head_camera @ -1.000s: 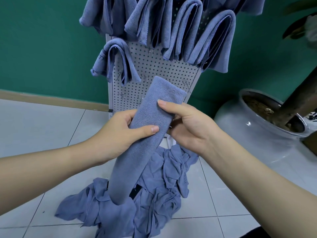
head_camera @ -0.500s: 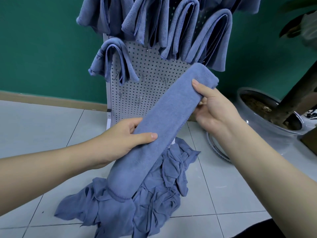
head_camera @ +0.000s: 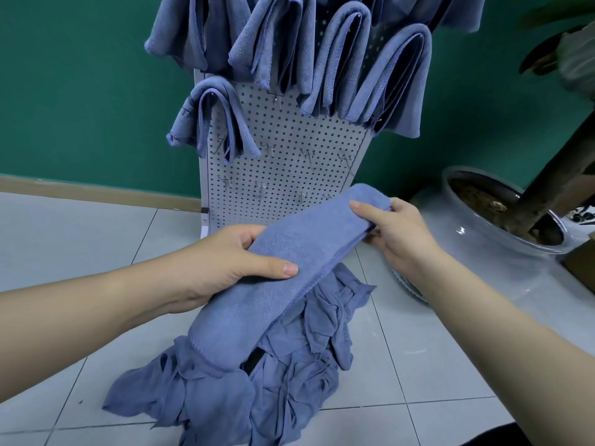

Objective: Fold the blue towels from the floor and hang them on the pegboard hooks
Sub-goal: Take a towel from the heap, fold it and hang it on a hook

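Note:
A folded blue towel [head_camera: 289,259] stretches as a long strip between both hands, low in front of the white pegboard [head_camera: 289,156]. My left hand [head_camera: 225,262] grips its middle, thumb on top. My right hand [head_camera: 399,233] pinches the upper right end. The strip's lower end hangs over a heap of crumpled blue towels [head_camera: 289,381] on the tiled floor. Several folded blue towels [head_camera: 370,69] hang from the upper hooks, and one more hung towel [head_camera: 212,117] is at the left. Bare metal hooks [head_camera: 267,149] show on the lower rows.
A large glazed plant pot [head_camera: 502,220] with a thick trunk stands right of the pegboard, close to my right hand. A green wall with a wooden skirting board [head_camera: 96,191] runs behind. Light floor tiles [head_camera: 80,252] lie to the left.
My right hand slid out along the strip to its upper end, rose, then came down, so the towel now lies flatter and lower. My left hand kept its grip near the middle.

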### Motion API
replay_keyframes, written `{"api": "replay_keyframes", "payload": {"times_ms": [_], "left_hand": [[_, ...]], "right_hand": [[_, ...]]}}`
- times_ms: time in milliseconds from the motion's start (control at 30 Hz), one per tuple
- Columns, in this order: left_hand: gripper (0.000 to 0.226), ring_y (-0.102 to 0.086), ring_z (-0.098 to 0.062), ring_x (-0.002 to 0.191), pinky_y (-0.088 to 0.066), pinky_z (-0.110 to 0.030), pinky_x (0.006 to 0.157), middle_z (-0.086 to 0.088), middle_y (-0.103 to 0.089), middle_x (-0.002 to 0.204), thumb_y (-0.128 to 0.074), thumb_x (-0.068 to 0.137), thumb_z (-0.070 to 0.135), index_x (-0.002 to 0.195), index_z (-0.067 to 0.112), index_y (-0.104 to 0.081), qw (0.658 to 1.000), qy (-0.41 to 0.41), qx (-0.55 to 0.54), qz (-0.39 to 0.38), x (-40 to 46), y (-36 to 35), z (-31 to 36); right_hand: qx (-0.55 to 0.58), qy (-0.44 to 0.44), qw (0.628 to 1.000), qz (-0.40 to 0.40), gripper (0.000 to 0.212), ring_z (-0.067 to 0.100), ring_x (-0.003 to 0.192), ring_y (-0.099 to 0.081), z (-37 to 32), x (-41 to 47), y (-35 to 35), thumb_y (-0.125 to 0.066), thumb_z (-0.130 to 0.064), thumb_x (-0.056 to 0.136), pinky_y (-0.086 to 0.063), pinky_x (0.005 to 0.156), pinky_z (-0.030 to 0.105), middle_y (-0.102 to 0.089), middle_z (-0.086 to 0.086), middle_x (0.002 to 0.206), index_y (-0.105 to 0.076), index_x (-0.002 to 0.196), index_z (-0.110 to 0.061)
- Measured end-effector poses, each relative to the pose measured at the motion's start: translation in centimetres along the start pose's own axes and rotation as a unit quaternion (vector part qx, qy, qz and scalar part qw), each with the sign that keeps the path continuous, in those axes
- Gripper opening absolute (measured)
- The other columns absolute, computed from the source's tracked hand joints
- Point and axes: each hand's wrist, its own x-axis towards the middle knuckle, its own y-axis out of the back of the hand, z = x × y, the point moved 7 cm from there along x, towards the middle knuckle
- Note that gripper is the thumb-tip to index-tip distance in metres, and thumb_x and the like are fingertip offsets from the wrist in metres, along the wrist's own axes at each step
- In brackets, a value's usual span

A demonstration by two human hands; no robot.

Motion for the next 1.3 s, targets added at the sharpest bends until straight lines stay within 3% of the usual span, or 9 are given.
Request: {"api": "replay_keyframes", "payload": {"times_ms": [100,200,267,367,500,800,967,1100,1300], "left_hand": [[0.039,-0.074,-0.027,0.096,-0.060,-0.038,0.088,-0.016,-0.076,0.113,-0.081,0.072,0.006,0.110,0.010,-0.076,1.000,-0.009,-0.007,0.011,0.0,0.6,0.3],[0.046,-0.074,-0.025,0.093,-0.063,-0.032,0.081,-0.016,-0.076,0.112,-0.085,0.069,0.001,0.113,0.008,-0.074,0.999,-0.024,-0.015,0.026,0.2,1.2,0.7],[0.045,-0.074,-0.022,0.089,-0.062,-0.028,0.074,-0.015,-0.077,0.110,-0.082,0.070,0.004,0.114,0.007,-0.073,0.998,-0.041,-0.024,0.042,0.1,1.4,1.2],[0.043,-0.073,-0.021,0.091,-0.060,-0.026,0.074,-0.014,-0.077,0.108,-0.084,0.070,0.005,0.112,0.006,-0.074,0.995,-0.070,-0.027,0.063,0.2,2.1,1.8],[0.037,-0.072,-0.021,0.088,-0.059,-0.025,0.072,-0.014,-0.077,0.105,-0.074,0.073,0.015,0.109,0.008,-0.075,0.993,-0.087,-0.039,0.074,0.4,2.6,2.1],[0.037,-0.069,-0.022,0.077,-0.056,-0.024,0.067,-0.013,-0.074,0.090,-0.058,0.064,0.009,0.099,0.004,-0.072,0.992,-0.082,-0.080,0.055,0.6,1.7,1.9],[0.037,-0.071,-0.027,0.091,-0.055,-0.035,0.079,-0.019,-0.075,0.105,-0.061,0.076,0.011,0.111,0.005,-0.071,0.994,-0.100,-0.023,0.045,0.6,2.1,2.4],[0.052,-0.072,-0.022,0.110,-0.060,-0.030,0.089,-0.008,-0.074,0.121,-0.072,0.078,0.015,0.128,0.012,-0.065,0.993,-0.115,0.016,0.026,0.6,2.1,2.4],[0.035,-0.072,-0.025,0.109,-0.059,-0.036,0.096,-0.004,-0.077,0.114,-0.080,0.087,0.011,0.119,0.014,-0.066,0.991,-0.074,0.092,0.061,1.6,2.9,1.1]], "right_hand": [[-0.113,0.021,0.993,0.007,0.044,0.021,0.086,-0.073,0.7,-0.2,0.4,-0.085,-0.017,0.085,-0.063,0.072,0.033,-0.071,0.020,0.116,-0.058,0.117,-0.004],[-0.297,0.094,0.950,-0.006,0.047,0.020,0.098,-0.071,0.4,-0.5,-0.2,-0.082,-0.028,0.086,-0.060,0.092,0.046,-0.071,0.006,0.113,-0.057,0.124,-0.022],[-0.351,0.161,0.921,-0.048,0.057,0.016,0.113,-0.065,-0.1,-1.1,-1.4,-0.075,-0.026,0.084,-0.053,0.103,0.045,-0.066,-0.006,0.127,-0.054,0.137,-0.027],[-0.421,0.212,0.872,-0.130,0.092,0.007,0.141,-0.040,-0.5,-2.8,-3.7,-0.066,-0.031,0.076,-0.032,0.118,0.028,-0.039,-0.012,0.156,-0.030,0.161,-0.028],[-0.458,0.286,0.823,-0.176,0.106,0.010,0.156,-0.022,-0.3,-4.9,-6.5,-0.072,-0.054,0.074,-0.026,0.126,0.045,-0.024,-0.008,0.168,-0.018,0.163,-0.036],[-0.335,0.341,0.864,-0.156,0.078,0.005,0.136,-0.051,-0.6,-7.0,-9.6,-0.073,-0.009,0.085,-0.037,0.107,0.011,-0.054,-0.006,0.150,-0.043,0.156,-0.025],[-0.258,0.332,0.897,-0.136,0.068,0.002,0.124,-0.059,-1.3,-7.1,-9.6,-0.058,0.004,0.082,-0.047,0.101,0.017,-0.065,-0.009,0.135,-0.056,0.145,-0.020],[-0.167,0.288,0.938,-0.096,0.052,-0.006,0.102,-0.066,-2.8,-6.7,-9.0,-0.054,0.004,0.084,-0.051,0.085,0.014,-0.073,-0.023,0.105,-0.069,0.123,-0.027],[-0.078,0.272,0.959,0.022,0.044,0.002,0.069,-0.056,-6.2,-4.5,-7.2,-0.048,0.009,0.085,-0.048,0.065,0.017,-0.069,-0.016,0.073,-0.072,0.089,-0.028]]}}
